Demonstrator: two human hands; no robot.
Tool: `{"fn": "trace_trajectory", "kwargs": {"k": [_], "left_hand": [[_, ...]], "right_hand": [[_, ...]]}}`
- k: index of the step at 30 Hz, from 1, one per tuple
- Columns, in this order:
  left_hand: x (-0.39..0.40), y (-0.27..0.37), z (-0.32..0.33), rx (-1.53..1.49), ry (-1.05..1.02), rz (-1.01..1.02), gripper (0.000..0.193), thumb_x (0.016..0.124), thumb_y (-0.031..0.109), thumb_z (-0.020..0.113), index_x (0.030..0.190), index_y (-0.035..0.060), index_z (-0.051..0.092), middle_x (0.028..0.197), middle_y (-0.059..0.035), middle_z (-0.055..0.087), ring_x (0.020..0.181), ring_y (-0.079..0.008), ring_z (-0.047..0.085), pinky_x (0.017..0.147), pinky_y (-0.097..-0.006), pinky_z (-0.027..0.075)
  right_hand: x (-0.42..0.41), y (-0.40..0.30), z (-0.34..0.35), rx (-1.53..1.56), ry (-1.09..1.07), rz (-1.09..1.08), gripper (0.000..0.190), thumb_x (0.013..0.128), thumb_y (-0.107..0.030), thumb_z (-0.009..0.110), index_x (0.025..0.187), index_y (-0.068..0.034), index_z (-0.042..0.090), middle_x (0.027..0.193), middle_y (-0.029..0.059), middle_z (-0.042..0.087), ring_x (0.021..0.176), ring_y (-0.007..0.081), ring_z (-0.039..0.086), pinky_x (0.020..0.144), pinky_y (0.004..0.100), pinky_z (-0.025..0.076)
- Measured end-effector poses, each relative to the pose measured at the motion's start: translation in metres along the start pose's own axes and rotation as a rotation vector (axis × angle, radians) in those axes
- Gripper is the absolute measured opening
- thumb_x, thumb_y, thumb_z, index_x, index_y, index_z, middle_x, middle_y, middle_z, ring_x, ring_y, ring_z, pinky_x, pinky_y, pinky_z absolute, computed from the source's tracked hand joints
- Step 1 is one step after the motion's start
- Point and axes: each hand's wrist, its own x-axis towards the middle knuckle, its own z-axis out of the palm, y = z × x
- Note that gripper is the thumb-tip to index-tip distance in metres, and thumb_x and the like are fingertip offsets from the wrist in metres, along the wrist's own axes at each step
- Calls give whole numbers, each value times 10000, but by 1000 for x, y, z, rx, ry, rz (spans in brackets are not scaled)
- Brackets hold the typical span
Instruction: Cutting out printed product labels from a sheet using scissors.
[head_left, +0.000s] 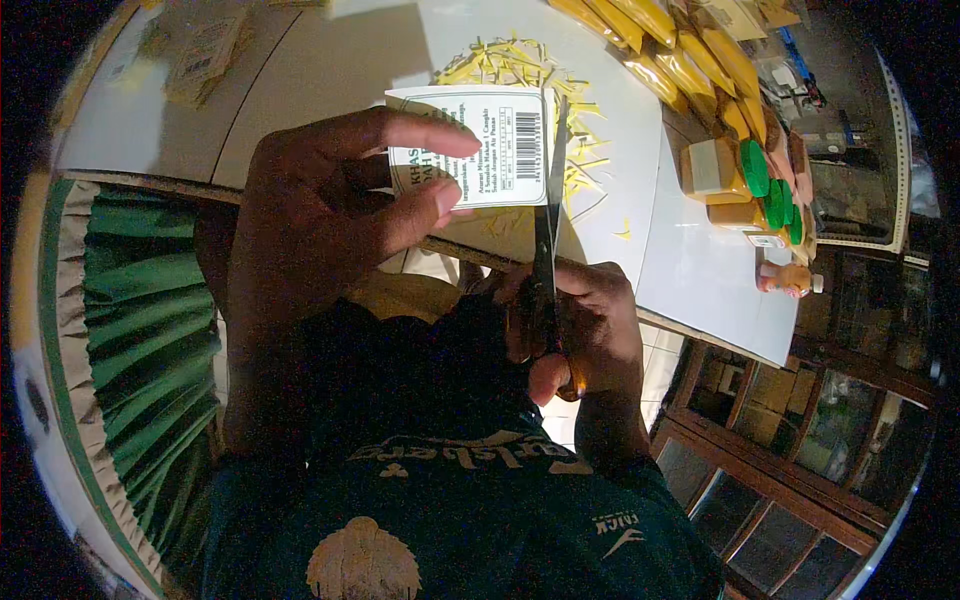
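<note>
Between the thumb and fingers of my left hand is a white paper label with printed text and a barcode. It is held up above the near edge of the table. My right hand grips a pair of scissors by orange-brown handles, blades pointing away from me. The blades lie along the label's right edge, with a narrow strip of paper on their far side. Beyond the label, a heap of thin yellow and white paper offcuts is scattered on the white tabletop.
Several yellow packets lie at the back right. Near them are jars with green lids and a small bottle. A stack of printed labels sits far left. Green pleated cloth hangs left; a wooden glass-fronted cabinet stands right.
</note>
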Motion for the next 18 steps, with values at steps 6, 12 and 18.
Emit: {"fn": "trace_trajectory", "kwargs": {"k": [6,12,18], "left_hand": [[0,2,-1,-93,-2,-113,222,782,-15,615,1004,-12,619,935,-135,636,819,-155,616,745,-265,522],[-1,-3,0,-109,6,-80,234,786,0,619,1020,-9,614,946,-130,635,827,-153,611,728,-256,513],[0,-2,-2,-66,-9,-89,229,787,-5,619,1016,-9,615,950,-125,636,846,-157,612,745,-261,511]], "right_hand": [[-1,1,-1,-51,-7,-52,714,422,-502,776,855,38,603,534,43,579,459,107,567,394,205,402],[-1,-1,-1,-44,-8,0,673,443,-482,779,831,39,602,509,42,569,456,105,570,392,203,403],[-1,2,2,-27,8,-12,630,439,-410,810,822,43,597,502,39,568,448,94,557,384,193,363]]}}
